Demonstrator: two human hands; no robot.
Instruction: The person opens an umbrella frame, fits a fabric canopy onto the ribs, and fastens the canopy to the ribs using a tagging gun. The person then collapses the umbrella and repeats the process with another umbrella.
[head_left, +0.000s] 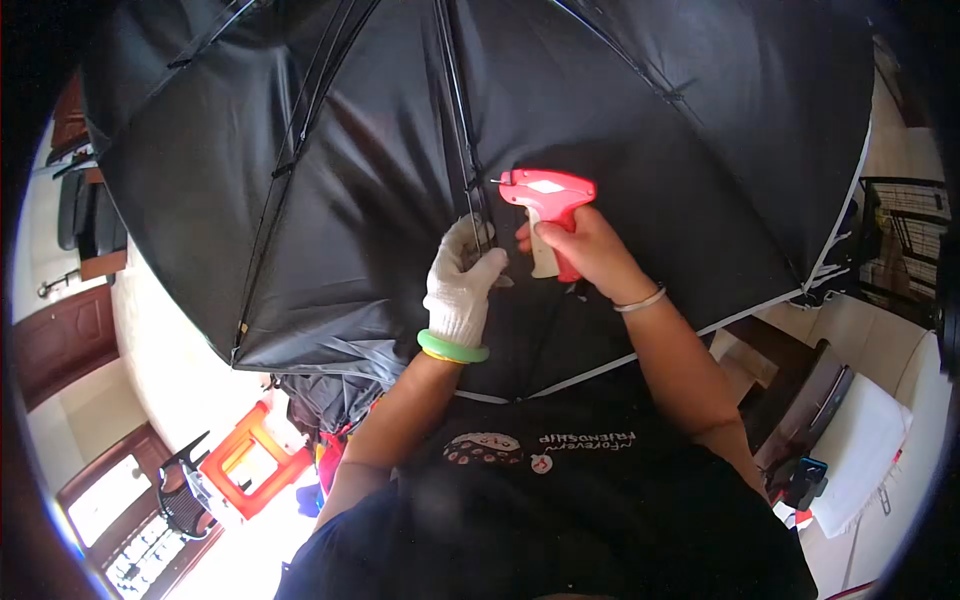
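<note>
A black umbrella canopy [590,110] is spread open with its inner side and thin metal ribs showing. My left hand [462,268], in a white glove with a green bangle at the wrist, is closed around one rib [468,170] and some of the black cloth. To its right, my bare right hand [590,250] grips a red and white tagging gun [550,192] by the handle. The gun's needle points left, close to the rib just above my gloved fingers. Part of the rib is hidden by the glove.
An orange-red plastic stool [255,462] stands at the lower left beside a dark chair [182,495]. Dark bundled cloth [335,402] lies under the canopy's left edge. At the right are a black metal rack [905,240] and a white cushion-like item [862,455].
</note>
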